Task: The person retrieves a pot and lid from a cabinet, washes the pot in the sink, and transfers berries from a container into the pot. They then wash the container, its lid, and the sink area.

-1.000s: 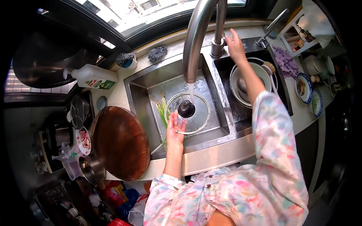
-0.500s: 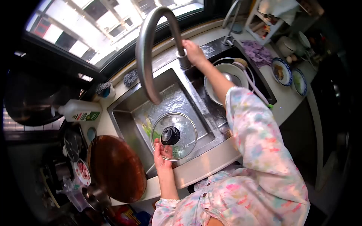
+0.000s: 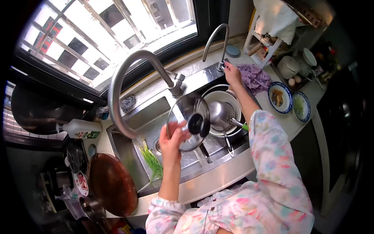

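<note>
My left hand grips a round glass lid by its edge, tilted above the sink divider. The lid's black knob faces right. At the back right, my right hand has its fingers closed at the base of a slim tap; the handle there is mostly hidden. A bunch of green onions lies in the left sink basin. A steel ladle-like pan rests in a pale bowl in the right basin.
A large curved faucet arches over the left basin. Left stand a white bottle and a round wooden board. Right are a purple cloth, a blue-rimmed bowl and another dish.
My right hand has gone from the large faucet's base to the slim tap. The lid has risen and moved right, away from the left basin. The green onions now show more fully.
</note>
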`<action>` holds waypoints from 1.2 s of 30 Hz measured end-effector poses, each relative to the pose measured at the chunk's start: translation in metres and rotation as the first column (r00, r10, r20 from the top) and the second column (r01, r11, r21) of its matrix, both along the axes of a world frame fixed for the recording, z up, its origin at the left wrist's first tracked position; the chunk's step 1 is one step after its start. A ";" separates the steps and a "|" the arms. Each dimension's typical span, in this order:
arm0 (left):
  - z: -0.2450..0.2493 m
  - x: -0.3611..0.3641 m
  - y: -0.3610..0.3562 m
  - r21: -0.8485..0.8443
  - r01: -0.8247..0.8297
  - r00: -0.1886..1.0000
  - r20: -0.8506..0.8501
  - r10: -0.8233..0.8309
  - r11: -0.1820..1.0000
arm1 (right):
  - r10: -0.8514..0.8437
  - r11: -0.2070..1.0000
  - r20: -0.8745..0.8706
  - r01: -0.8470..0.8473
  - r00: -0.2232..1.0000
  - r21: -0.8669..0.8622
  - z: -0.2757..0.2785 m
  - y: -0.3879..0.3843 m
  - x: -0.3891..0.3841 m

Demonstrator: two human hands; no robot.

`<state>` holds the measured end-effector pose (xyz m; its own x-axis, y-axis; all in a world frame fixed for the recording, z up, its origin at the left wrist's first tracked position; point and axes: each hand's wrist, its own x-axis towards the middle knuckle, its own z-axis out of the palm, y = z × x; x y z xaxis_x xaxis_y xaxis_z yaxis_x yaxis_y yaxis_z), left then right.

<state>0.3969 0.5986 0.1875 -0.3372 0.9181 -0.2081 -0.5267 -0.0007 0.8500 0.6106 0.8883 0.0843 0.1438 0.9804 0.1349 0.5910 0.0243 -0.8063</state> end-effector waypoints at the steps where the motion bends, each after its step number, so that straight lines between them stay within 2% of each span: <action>1: -0.007 0.008 0.017 0.021 -0.018 1.000 0.026 0.018 1.000 | -0.015 1.000 0.083 0.014 0.996 0.022 0.010 -0.004 -0.002; 4: -0.024 0.026 0.067 0.047 -0.050 0.993 0.108 0.045 0.998 | 0.165 0.941 0.437 -0.273 0.884 0.199 0.008 -0.014 0.002; 5: -0.023 0.032 0.079 0.033 -0.050 0.995 0.091 0.047 0.998 | 0.148 0.868 0.517 -0.362 0.843 0.341 0.010 -0.020 0.001; 6: -0.023 0.037 0.090 0.020 -0.051 0.996 0.075 0.050 0.998 | 0.164 0.817 0.547 -0.423 0.821 0.391 -0.006 -0.014 0.002; 8: -0.023 0.045 0.107 0.008 -0.040 0.998 0.038 0.040 0.999 | 0.153 0.776 0.545 -0.442 0.824 0.451 -0.011 -0.015 0.002; 11: -0.024 0.052 0.126 0.009 -0.005 1.000 -0.029 0.006 1.000 | 0.200 0.739 0.604 -0.524 0.771 0.423 -0.009 -0.012 0.006; 13: -0.017 0.059 0.136 -0.025 -0.002 0.996 -0.093 0.000 1.000 | 0.206 0.703 0.696 -0.599 0.688 0.384 -0.007 -0.009 0.010; 16: -0.015 0.068 0.148 -0.023 0.023 0.982 -0.186 -0.027 0.999 | 0.168 0.650 0.771 -0.657 0.614 0.382 -0.006 -0.006 0.011; 17: -0.014 0.069 0.151 -0.003 0.030 0.964 -0.263 -0.029 1.000 | 0.146 0.632 0.788 -0.669 0.598 0.391 -0.005 -0.005 0.010; 20: -0.018 0.072 0.158 0.054 0.043 0.882 -0.471 -0.012 0.998 | 0.110 0.607 0.804 -0.680 0.584 0.411 -0.010 -0.002 0.010; 21: -0.014 0.075 0.158 0.111 0.042 0.820 -0.572 0.030 0.993 | 0.131 0.627 0.809 -0.680 0.573 0.380 -0.009 -0.002 0.010; 24: 0.003 0.080 0.147 0.092 -0.016 0.555 -0.828 0.085 0.996 | 0.177 0.659 0.814 -0.681 0.553 0.319 -0.008 -0.003 0.008; 27: 0.008 0.077 0.146 0.085 -0.088 0.477 -0.871 0.117 0.993 | 0.175 0.641 0.813 -0.691 0.555 0.334 -0.009 0.001 0.009; 30: 0.003 0.073 0.156 0.167 -0.102 0.412 -0.890 0.194 0.981 | 0.152 0.618 0.827 -0.705 0.542 0.348 -0.013 0.004 0.009; 31: 0.010 0.074 0.155 0.175 -0.100 0.333 -0.922 0.199 0.980 | 0.151 0.605 0.830 -0.714 0.537 0.352 -0.014 0.006 0.009; 32: 0.009 0.072 0.156 0.186 -0.070 0.302 -0.932 0.199 0.980 | 0.160 0.587 0.831 -0.728 0.532 0.354 -0.014 0.008 0.009; 33: 0.011 0.075 0.153 0.231 -0.106 0.276 -0.928 0.251 0.967 | 0.161 0.619 0.840 -0.716 0.519 0.323 -0.015 0.009 0.008; 36: 0.016 0.079 0.134 0.210 -0.136 0.274 -0.931 0.240 0.968 | 0.179 0.646 0.851 -0.712 0.493 0.277 0.001 0.002 0.004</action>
<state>0.4757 0.7323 0.2039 -0.4156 0.7936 0.4444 0.6650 -0.0682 0.7437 0.6144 0.8903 0.0858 -0.6942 0.5589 0.4537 0.6778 0.7196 0.1506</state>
